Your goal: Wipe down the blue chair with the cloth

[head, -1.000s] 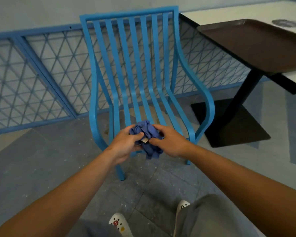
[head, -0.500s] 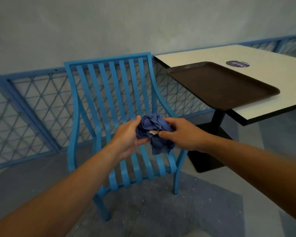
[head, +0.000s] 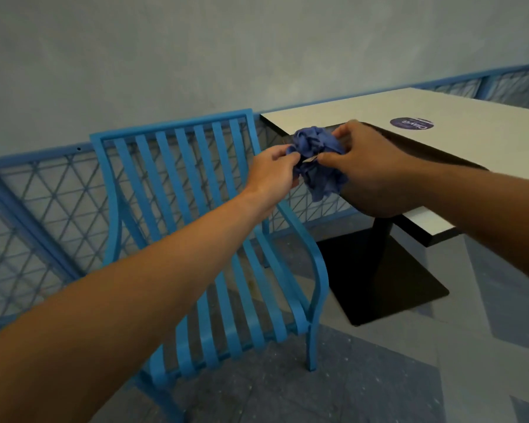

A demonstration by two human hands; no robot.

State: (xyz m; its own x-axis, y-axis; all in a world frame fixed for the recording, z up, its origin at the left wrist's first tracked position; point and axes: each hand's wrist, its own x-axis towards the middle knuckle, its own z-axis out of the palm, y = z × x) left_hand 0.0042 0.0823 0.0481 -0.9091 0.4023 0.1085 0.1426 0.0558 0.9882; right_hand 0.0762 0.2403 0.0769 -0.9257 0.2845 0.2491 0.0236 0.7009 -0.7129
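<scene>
Crumpled dark-blue fabric cloth [head: 318, 161] held in air above right armrest of slatted blue metal chair [head: 177, 190], left hand [head: 272, 174] and right hand [head: 358, 160] both pinching it, white worktop [head: 458, 123] behind

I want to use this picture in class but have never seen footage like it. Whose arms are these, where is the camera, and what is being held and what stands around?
There is no machine: a person wears a wide-angle camera on the head, looking forward and down, so the arms reach in from below. The left hand and the right hand both grip a crumpled blue cloth, held in the air, not touching anything else. Below it stands a blue slatted chair in front of a blue mesh railing. To the right is a white table with a round purple sticker on it.
</scene>
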